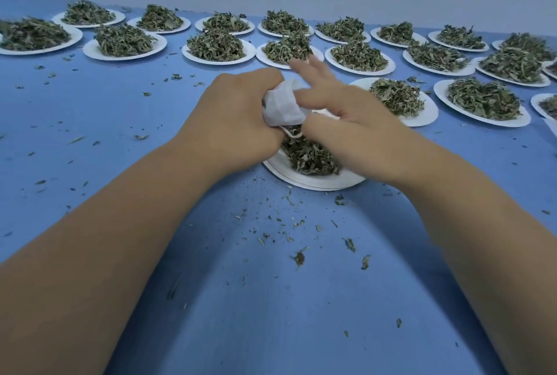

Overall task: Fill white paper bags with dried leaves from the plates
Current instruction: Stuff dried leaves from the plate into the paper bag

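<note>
Matt paper bag (pixel 283 106), crumbly dried leaves (pixel 307 151)

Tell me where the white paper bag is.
Head view, centre: the white paper bag is gripped in the left hand, right hand pinching its edge, above the nearest white plate of dried leaves.

Head-worn camera looks forward and down, close over the blue table (pixel 90 121).
</note>
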### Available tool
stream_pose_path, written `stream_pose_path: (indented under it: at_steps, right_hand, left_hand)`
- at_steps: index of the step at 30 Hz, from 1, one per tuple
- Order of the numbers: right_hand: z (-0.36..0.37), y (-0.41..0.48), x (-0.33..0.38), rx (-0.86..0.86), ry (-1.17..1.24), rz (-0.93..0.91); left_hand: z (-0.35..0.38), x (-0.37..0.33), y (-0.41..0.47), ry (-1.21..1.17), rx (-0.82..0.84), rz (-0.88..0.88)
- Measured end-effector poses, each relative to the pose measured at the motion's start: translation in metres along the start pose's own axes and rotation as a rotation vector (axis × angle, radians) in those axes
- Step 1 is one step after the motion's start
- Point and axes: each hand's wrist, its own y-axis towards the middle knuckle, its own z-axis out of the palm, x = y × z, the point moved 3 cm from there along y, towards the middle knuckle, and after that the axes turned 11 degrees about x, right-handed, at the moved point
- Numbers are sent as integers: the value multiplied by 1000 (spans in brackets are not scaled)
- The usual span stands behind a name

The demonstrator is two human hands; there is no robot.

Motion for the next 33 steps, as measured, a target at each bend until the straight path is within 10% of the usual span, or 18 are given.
stream_pose_path:
  at_steps: [8, 13, 19, 25, 33]
  right_hand:
    - [-9, -2, 0, -102, 16, -46]
    - [10, 6, 2, 155, -60, -65]
    - [-27, -11, -13, -247, -10, -18]
    - [-20, -7, -32, 78, -384, 141]
    - [-22, -5, -25, -130, -339, 106]
  left_hand:
    - [-2, 4, 0, 45, -52, -5]
    - [1, -8, -2, -59, 29, 37]
    - [-13, 20, 3, 133, -51, -111]
    - [-14, 28, 5, 219, 61, -175]
    - [-7, 23, 4, 276, 161, -152]
